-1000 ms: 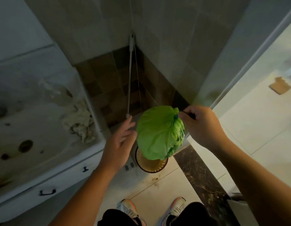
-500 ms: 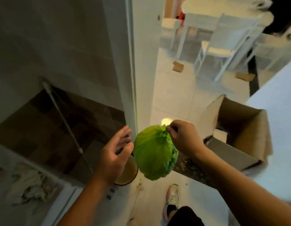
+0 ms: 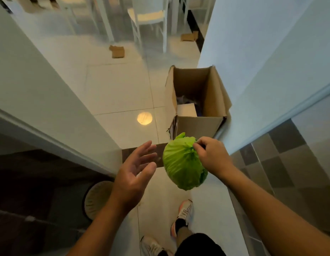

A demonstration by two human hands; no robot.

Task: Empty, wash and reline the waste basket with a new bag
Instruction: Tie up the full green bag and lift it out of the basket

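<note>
Above the tiled floor (image 3: 119, 93), just before an open cardboard box (image 3: 197, 122), hangs a green bag (image 3: 182, 165), pinched at its gathered neck by the right hand (image 3: 212, 156). Beside it, not touching, left hand (image 3: 134, 174) spread, palm up. Behind that arm, low at left, the waste basket (image 3: 95, 198).

Both forearms are bare to the frame's lower edge, with no sleeve, watch or ring showing on either. The left hand (image 3: 136, 172) and the right hand (image 3: 212, 156) are bare too, without gloves. At 6 o'clock, dark shorts (image 3: 199, 245) cover the thighs. Below them are two running shoes: the right shoe (image 3: 182, 217), at about 5 o'clock from the frame's centre, is white with an orange-pink sole edge and thin dark stripes on its side, over a dark ankle sock (image 3: 181, 223). The left shoe (image 3: 151, 245) is white with grey mesh.
</note>
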